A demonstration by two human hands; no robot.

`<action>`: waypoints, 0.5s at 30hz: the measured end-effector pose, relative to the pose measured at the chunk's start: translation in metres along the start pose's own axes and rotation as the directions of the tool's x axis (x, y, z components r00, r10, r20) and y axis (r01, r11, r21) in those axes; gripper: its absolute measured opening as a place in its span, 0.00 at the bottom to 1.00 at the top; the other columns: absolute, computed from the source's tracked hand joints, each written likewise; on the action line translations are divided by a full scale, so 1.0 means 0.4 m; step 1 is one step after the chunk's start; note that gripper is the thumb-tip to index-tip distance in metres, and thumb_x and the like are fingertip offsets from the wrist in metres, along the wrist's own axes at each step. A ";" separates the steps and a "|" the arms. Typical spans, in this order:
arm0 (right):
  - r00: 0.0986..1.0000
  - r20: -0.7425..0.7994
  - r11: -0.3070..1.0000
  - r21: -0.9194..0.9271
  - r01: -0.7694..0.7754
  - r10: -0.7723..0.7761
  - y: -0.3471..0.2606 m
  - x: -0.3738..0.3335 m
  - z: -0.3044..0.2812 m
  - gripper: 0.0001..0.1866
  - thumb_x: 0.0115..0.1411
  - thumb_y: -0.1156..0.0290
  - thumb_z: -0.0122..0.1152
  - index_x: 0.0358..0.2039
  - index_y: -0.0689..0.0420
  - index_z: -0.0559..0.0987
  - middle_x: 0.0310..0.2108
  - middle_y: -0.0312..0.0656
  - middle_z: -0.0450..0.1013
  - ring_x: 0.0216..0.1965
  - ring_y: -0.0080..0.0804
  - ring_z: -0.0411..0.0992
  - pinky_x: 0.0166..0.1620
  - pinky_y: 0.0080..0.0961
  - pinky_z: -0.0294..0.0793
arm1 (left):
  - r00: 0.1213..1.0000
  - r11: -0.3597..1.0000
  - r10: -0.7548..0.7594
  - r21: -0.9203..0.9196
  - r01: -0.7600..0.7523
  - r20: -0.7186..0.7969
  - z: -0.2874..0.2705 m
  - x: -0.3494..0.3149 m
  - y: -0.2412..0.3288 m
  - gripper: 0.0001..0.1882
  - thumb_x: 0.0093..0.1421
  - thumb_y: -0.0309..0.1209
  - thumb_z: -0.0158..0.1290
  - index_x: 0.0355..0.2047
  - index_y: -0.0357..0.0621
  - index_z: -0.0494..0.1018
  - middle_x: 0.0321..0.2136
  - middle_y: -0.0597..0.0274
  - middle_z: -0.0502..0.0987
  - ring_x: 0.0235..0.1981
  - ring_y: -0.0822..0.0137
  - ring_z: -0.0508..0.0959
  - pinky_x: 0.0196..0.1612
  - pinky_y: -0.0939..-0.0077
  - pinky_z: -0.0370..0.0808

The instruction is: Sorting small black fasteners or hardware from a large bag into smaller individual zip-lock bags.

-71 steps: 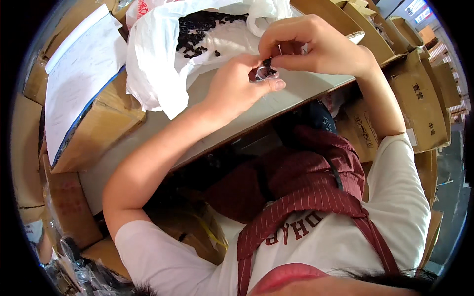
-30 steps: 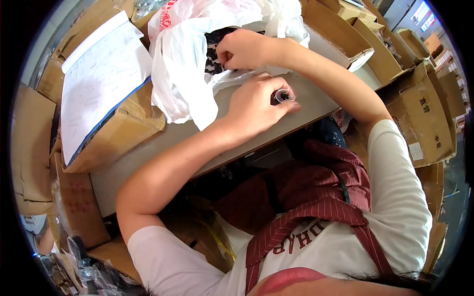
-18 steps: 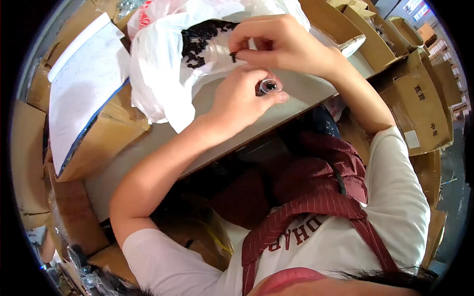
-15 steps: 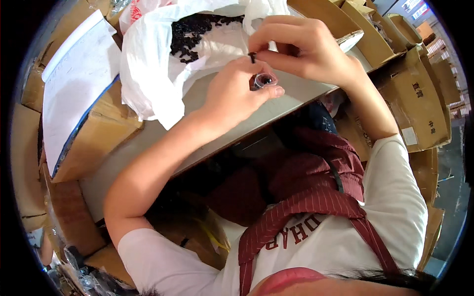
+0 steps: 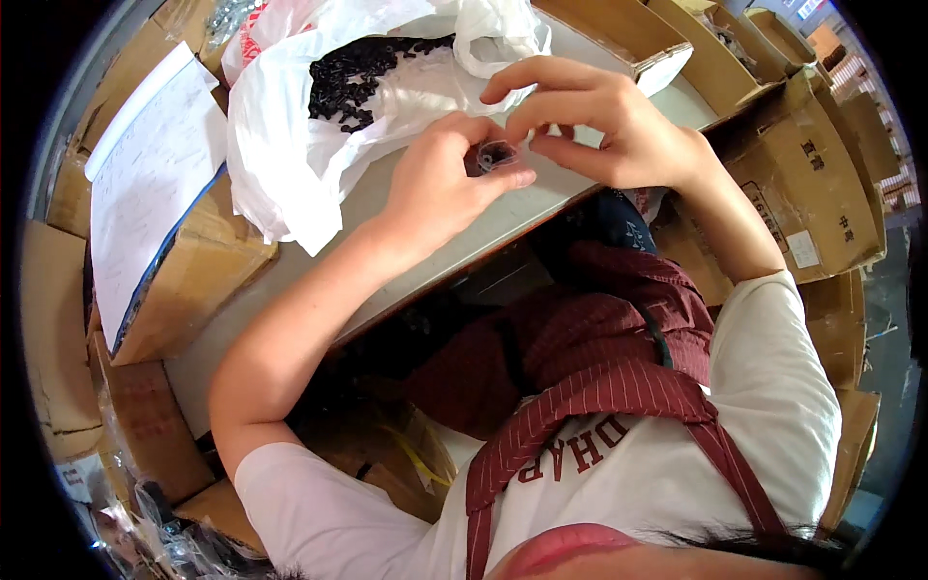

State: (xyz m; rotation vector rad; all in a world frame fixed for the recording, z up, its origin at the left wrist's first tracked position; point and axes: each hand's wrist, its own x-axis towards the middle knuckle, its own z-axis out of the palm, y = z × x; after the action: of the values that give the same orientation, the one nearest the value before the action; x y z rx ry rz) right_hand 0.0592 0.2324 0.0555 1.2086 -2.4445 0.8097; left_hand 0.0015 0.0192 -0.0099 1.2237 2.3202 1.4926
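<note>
Clear container (image 5: 497, 154), small and round-mouthed, is held above the surface (image 5: 447, 244), its mouth turned up, just in front of the white plastic bag (image 5: 290, 145). Something dark shows inside it, though the glare and small size make the contents hard to count. Of the two hands, the left hand (image 5: 440, 174) is closed around the container, thumb on the near side; the right hand (image 5: 609, 121) is beside the rim with fingers parted and half-curled, no piece showing between them. The likeliest trouble is a knock: those fingertips are so near the mouth that a careless brush could tip the container and shed its contents. Too hard a squeeze might also pinch the opening narrower if the wall is soft, while a slack grip could let it slip. Anything dropped on the near side could roll over the front edge toward the maroon striped apron (image 5: 590, 396) and the dark space below. Farther out, the bag's limp wall stands around the loose black pieces (image 5: 348, 82); a forearm dragging it could fold it over them or scatter some. The cardboard box (image 5: 208, 256) under the written sheet (image 5: 155, 174) stands clear of both hands, so it poses little risk.
</note>
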 end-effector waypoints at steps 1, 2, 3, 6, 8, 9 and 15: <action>1.000 -0.002 1.000 -0.002 -0.001 0.001 0.004 -0.004 0.005 0.08 0.57 0.82 0.64 0.38 0.62 0.80 0.51 0.48 0.73 0.38 0.37 0.75 0.42 0.29 0.77 | 1.000 1.000 -0.004 0.008 0.004 0.022 -0.003 -0.001 0.002 0.18 0.53 0.36 0.67 0.37 0.36 0.78 0.33 0.59 0.77 0.34 0.66 0.77 0.40 0.72 0.73; 1.000 0.014 0.999 -0.032 0.005 -0.005 0.012 -0.010 0.016 0.07 0.57 0.82 0.63 0.37 0.62 0.80 0.54 0.49 0.71 0.40 0.38 0.75 0.45 0.31 0.76 | 0.999 1.000 -0.008 0.016 0.008 0.043 -0.004 -0.001 0.003 0.17 0.55 0.31 0.66 0.41 0.36 0.76 0.35 0.64 0.77 0.36 0.74 0.76 0.42 0.77 0.72; 1.000 0.029 0.998 -0.065 0.010 -0.008 0.020 -0.015 0.025 0.06 0.57 0.83 0.63 0.36 0.62 0.79 0.57 0.50 0.69 0.42 0.39 0.74 0.48 0.33 0.76 | 0.999 1.000 -0.004 0.015 0.003 0.046 -0.001 0.000 -0.002 0.17 0.55 0.31 0.66 0.41 0.36 0.76 0.35 0.64 0.77 0.36 0.74 0.76 0.42 0.77 0.72; 1.000 0.004 1.000 -0.017 -0.022 0.022 0.021 -0.011 0.015 0.05 0.57 0.82 0.62 0.35 0.61 0.78 0.58 0.50 0.69 0.45 0.40 0.74 0.51 0.34 0.74 | 0.997 0.979 0.076 -0.186 -0.079 -0.021 0.005 0.002 -0.010 0.19 0.53 0.33 0.66 0.42 0.36 0.76 0.37 0.57 0.80 0.38 0.65 0.79 0.43 0.71 0.75; 0.999 -0.034 0.999 -0.027 -0.023 0.022 0.009 0.002 0.001 0.05 0.58 0.82 0.62 0.36 0.61 0.78 0.58 0.50 0.69 0.45 0.40 0.74 0.51 0.34 0.74 | 0.999 0.979 -0.034 -0.201 0.033 -0.001 -0.004 0.003 0.004 0.19 0.54 0.31 0.65 0.44 0.37 0.75 0.38 0.59 0.80 0.40 0.68 0.79 0.45 0.73 0.75; 0.991 -0.128 0.997 -0.066 -0.046 0.037 -0.003 0.009 0.000 0.05 0.58 0.80 0.62 0.35 0.60 0.77 0.52 0.49 0.73 0.42 0.42 0.75 0.47 0.33 0.75 | 0.999 0.979 -0.035 -0.200 0.035 -0.001 -0.004 0.001 0.004 0.19 0.54 0.31 0.65 0.44 0.37 0.75 0.38 0.59 0.80 0.40 0.68 0.79 0.45 0.73 0.75; 0.937 -0.079 0.937 -0.061 -0.345 0.340 0.006 -0.012 0.028 0.05 0.62 0.76 0.61 0.38 0.63 0.77 0.29 0.40 0.76 0.33 0.28 0.77 0.40 0.25 0.77 | 0.993 0.941 -0.052 -0.337 0.015 -0.101 -0.008 0.002 0.002 0.13 0.61 0.30 0.60 0.42 0.35 0.76 0.32 0.63 0.80 0.35 0.71 0.78 0.40 0.78 0.74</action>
State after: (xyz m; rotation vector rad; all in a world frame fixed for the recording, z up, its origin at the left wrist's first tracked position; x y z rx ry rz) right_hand 0.0601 0.2299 0.0433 0.7231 -2.6410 0.8246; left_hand -0.0001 0.0176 -0.0075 1.0296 2.0173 1.8877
